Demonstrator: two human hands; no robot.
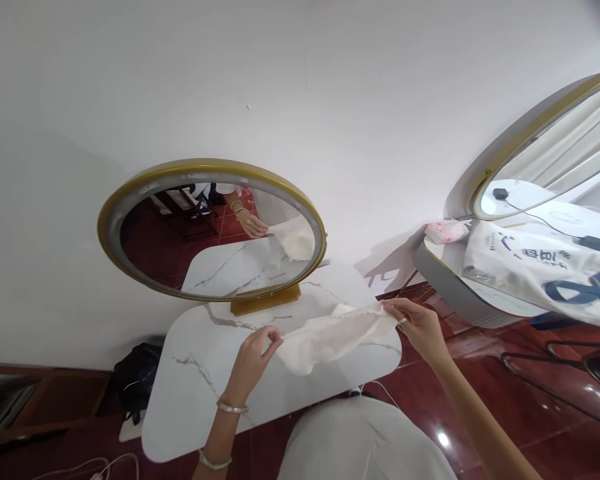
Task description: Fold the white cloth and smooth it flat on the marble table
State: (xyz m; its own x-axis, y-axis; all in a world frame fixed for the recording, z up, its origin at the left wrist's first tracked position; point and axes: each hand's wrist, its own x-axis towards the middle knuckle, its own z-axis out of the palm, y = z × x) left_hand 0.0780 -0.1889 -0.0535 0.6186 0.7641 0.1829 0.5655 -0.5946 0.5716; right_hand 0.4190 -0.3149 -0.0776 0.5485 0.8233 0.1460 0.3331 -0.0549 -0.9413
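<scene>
A thin white cloth [333, 339] is stretched between my two hands, above the marble-patterned tabletop [190, 393]. My left hand [256, 357] pinches its left end between thumb and fingers. At the other end, my right hand [421, 328], with a ring on one finger, pinches the cloth's upper corner. The lower edge hangs loose, and whether it touches the table I cannot tell. Behind the cloth stands an oval mirror [215, 230] with a gold frame, reflecting one hand and part of the cloth.
To the right, a second table [445, 293] bears a white printed bag [520, 260], a tissue pack [446, 231] and a second gold-framed mirror [540, 147]. A white rounded seat [360, 440] is close in front. A black bag [137, 377] and cables [115, 460] lie at left.
</scene>
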